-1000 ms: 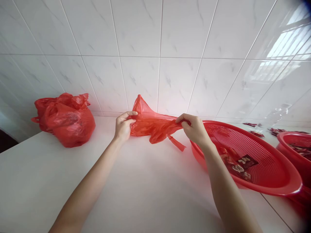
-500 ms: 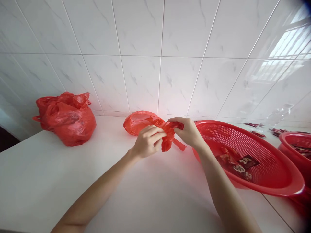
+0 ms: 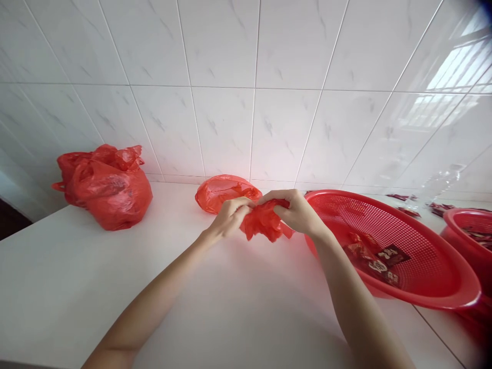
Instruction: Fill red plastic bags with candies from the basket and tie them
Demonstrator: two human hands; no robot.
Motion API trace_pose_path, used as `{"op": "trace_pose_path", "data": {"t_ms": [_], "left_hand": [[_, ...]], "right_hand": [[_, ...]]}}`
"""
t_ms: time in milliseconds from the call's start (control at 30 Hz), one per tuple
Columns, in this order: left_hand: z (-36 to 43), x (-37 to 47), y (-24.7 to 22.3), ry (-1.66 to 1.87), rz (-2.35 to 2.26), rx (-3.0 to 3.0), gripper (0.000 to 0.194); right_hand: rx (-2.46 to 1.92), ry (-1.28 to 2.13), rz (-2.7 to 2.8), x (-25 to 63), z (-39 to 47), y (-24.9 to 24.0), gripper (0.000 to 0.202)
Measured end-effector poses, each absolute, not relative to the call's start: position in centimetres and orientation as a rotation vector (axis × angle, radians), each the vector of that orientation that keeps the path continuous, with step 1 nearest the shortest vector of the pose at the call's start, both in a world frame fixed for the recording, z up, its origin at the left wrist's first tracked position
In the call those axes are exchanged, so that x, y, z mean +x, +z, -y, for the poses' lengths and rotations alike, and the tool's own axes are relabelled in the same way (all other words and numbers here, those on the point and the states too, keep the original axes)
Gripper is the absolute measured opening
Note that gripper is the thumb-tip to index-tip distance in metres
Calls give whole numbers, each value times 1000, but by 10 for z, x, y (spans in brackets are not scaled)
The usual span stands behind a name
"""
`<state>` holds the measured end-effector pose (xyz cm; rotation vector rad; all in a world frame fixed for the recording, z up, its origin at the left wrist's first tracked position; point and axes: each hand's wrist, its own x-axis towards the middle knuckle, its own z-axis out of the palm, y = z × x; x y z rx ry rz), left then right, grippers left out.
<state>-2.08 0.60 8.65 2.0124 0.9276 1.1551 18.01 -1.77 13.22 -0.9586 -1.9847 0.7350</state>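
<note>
Between my two hands hangs a crumpled red plastic bag (image 3: 265,225), held a little above the white table. My left hand (image 3: 231,215) pinches its left side, the fingertips partly hidden in the folds. My right hand (image 3: 292,211) grips the upper right part, thumb and fingers closed on the film. Just behind my left hand, a second red plastic bag (image 3: 221,189) lies puffed out near the wall. A loose red strip shows beneath my right hand; I cannot tell which bag it belongs to.
A large red perforated basket (image 3: 434,266) with dark red packets (image 3: 378,261) stands close to my right arm. Farther right are another red basket (image 3: 457,220) and a clear plastic bottle (image 3: 438,182). Full red bags (image 3: 111,189) sit at the left. A tiled wall (image 3: 286,133) bounds the back.
The bunched bag has been spread wider and now hangs down between my hands. My left hand has shifted slightly left and turned; my right hand has stayed nearly in place.
</note>
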Motion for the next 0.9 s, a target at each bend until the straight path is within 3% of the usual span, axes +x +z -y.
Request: {"op": "trace_pose_path", "data": {"t_ms": [233,367,500,633,733,833,900], "left_hand": [[-13,-27,83,883,-833,1774,23],[-16,-32,75,633,-972,1910,28],[-24,-48,64,591,-1098,2101,20],[-23,-59,55,520,-1288,2286,75],[-11,-53,59,300,-1544,2277,93],[5,-41,72,191,-1638,2278,86],[12,-34,80,175,-1590,2314,65]], "right_hand": [[-1024,683,1926,180,18,131,49],[-1053,677,1968,185,18,131,52],[-1266,427,2017,195,12,130,49],[-1576,43,2144,205,6,127,46],[-1614,63,2332,209,13,130,61],[-1389,278,2483,205,31,140,74],[-1182,414,2519,197,41,145,62]]}}
